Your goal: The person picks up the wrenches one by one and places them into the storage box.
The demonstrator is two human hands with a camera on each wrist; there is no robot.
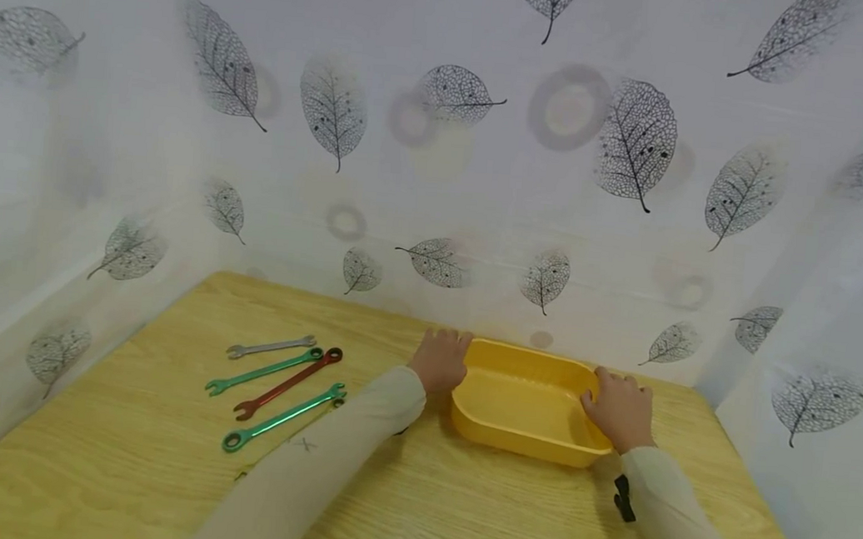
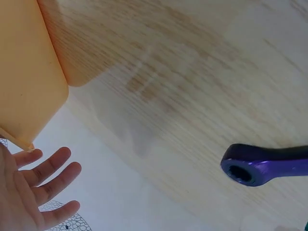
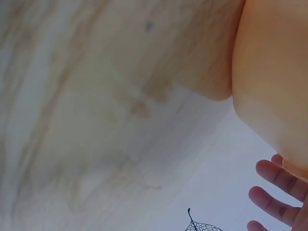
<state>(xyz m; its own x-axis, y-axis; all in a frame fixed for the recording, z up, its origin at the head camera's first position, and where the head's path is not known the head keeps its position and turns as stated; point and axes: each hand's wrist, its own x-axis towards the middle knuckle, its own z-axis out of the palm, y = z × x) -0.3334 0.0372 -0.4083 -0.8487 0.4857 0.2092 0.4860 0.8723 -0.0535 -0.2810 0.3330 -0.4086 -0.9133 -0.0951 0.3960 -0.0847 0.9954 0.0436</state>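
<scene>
While two hands hold it, one yellow plastic tray point(image 1: 520, 405) sits on the wood-grain table point(image 1: 460, 505) between four and five o'clock from the middle of the head view. Its left rim, at the tray's ten o'clock, is held by the left hand point(image 1: 440, 360); the wrist view shows four of that hand's fingers outside the wall, slightly spread, with the thumb hidden. At three o'clock, the right hand point(image 1: 623, 410) grips the opposite rim, thumb over the inside and fingers outside.

Five wrenches lie at the tray's nine o'clock, well apart from it: one silver open-ended wrench point(image 1: 272, 346) farthest back, then one upper green combination wrench point(image 1: 265, 372), one red combination wrench point(image 1: 288, 386) with its open end toward eight o'clock, one lower green combination wrench point(image 1: 285, 417) with its ring toward eight, and one partly hidden wrench point(image 1: 339, 402) beneath the left sleeve point(image 1: 304, 474). Near four o'clock in the left wrist view, one purple ring end point(image 2: 262, 166) shows; I cannot tell which wrench it belongs to.
</scene>
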